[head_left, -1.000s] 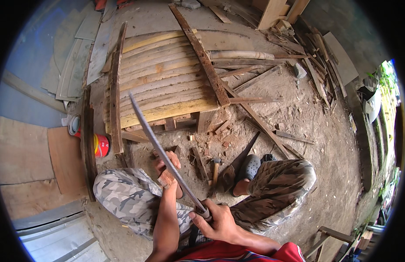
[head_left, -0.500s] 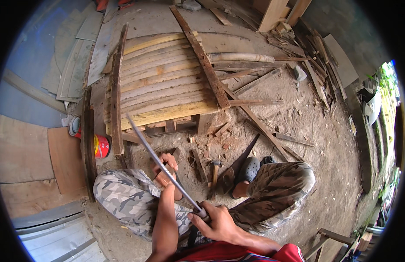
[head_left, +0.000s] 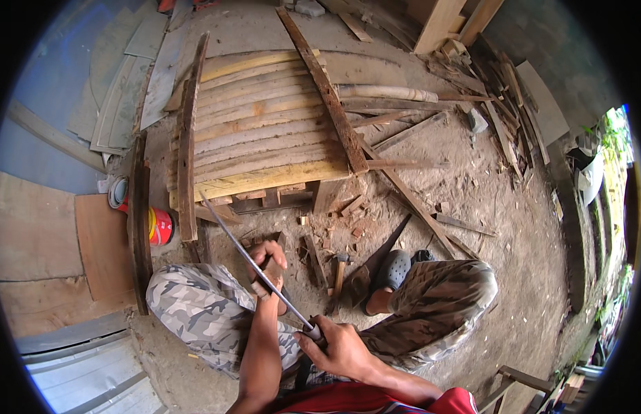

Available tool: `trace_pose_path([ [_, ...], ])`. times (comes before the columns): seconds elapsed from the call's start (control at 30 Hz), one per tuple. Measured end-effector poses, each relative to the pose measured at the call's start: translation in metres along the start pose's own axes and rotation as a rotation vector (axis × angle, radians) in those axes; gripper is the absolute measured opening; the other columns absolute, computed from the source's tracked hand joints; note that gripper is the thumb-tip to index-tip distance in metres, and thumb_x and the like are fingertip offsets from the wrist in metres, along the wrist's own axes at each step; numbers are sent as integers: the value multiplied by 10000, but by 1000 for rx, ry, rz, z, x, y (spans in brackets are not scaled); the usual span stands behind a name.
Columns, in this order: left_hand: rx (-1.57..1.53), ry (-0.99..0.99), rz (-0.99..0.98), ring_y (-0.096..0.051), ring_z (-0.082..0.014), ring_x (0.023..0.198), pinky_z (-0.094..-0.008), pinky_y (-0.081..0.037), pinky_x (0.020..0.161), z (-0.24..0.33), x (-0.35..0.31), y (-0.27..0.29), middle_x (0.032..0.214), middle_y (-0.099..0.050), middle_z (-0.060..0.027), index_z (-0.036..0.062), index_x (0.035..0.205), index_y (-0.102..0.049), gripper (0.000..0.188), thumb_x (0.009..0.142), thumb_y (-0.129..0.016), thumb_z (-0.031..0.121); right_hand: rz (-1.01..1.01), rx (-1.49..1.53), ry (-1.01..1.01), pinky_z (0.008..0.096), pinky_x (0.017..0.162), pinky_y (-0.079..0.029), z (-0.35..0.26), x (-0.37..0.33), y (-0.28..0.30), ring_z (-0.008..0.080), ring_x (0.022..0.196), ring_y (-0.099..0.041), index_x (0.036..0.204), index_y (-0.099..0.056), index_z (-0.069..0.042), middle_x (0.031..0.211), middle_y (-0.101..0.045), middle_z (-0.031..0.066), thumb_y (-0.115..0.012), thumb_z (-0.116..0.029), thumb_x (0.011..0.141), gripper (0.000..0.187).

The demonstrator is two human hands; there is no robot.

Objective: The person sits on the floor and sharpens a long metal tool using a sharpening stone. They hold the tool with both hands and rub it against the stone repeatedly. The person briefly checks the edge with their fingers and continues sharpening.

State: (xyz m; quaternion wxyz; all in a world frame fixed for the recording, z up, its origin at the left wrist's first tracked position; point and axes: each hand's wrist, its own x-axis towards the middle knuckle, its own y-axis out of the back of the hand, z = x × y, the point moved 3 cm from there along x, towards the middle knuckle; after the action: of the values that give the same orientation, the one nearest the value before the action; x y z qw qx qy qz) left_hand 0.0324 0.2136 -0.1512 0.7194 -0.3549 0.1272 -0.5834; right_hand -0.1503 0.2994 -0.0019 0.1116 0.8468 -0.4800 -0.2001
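My right hand (head_left: pixel 342 350) is closed round the handle of a long-bladed knife (head_left: pixel 246 255), low and in front of my body. Its narrow metal blade slants up and left, seen nearly edge-on. My left hand (head_left: pixel 270 252) grips a small brown wood block (head_left: pixel 273 270) between my legs. From this view the blade crosses in front of the block and the left wrist; I cannot tell whether it touches the wood. The left palm and part of the block are hidden. A hammer (head_left: pixel 340 274) lies on the ground to the right of the left hand.
Ahead stands a low stack of wooden slats (head_left: pixel 261 127) with dark beams (head_left: pixel 325 93) across it. A saw blade (head_left: pixel 384 252) lies near my shoe (head_left: pixel 393 269). Red can (head_left: pixel 160 226) at left; scrap wood (head_left: pixel 503 114) at far right; wood chips (head_left: pixel 357 231) on the dirt floor.
The knife blade has dropped slightly and lies lower over the block. The left hand has turned a little, showing more of the block. Both hands keep their grip.
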Motion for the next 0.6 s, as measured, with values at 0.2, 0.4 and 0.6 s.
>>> trace_pose_path([
  [0.2,-42,-1,56,-508,-215,533,-299,-413,495,0,5,4,605,-527,-136,-20,670,-541,439,896,-531,357,79,171,10,353,476,-470,-14,-2,11,243,475,-612,861,-598,8,551,-567,116,-732,-262,894,304],
  [0.4,-42,22,25,-515,-216,547,-295,-420,505,5,3,0,600,-518,-132,-7,661,-526,399,894,-549,316,-29,39,22,357,477,-471,-18,-2,20,251,477,-615,860,-593,11,553,-574,125,-731,-247,893,295],
  [0.6,109,-4,15,-524,-212,528,-299,-446,507,5,1,-6,595,-529,-124,-8,660,-533,422,915,-526,329,5,99,9,379,468,-463,-14,-6,10,293,480,-620,834,-579,12,548,-573,146,-715,-249,903,302],
])
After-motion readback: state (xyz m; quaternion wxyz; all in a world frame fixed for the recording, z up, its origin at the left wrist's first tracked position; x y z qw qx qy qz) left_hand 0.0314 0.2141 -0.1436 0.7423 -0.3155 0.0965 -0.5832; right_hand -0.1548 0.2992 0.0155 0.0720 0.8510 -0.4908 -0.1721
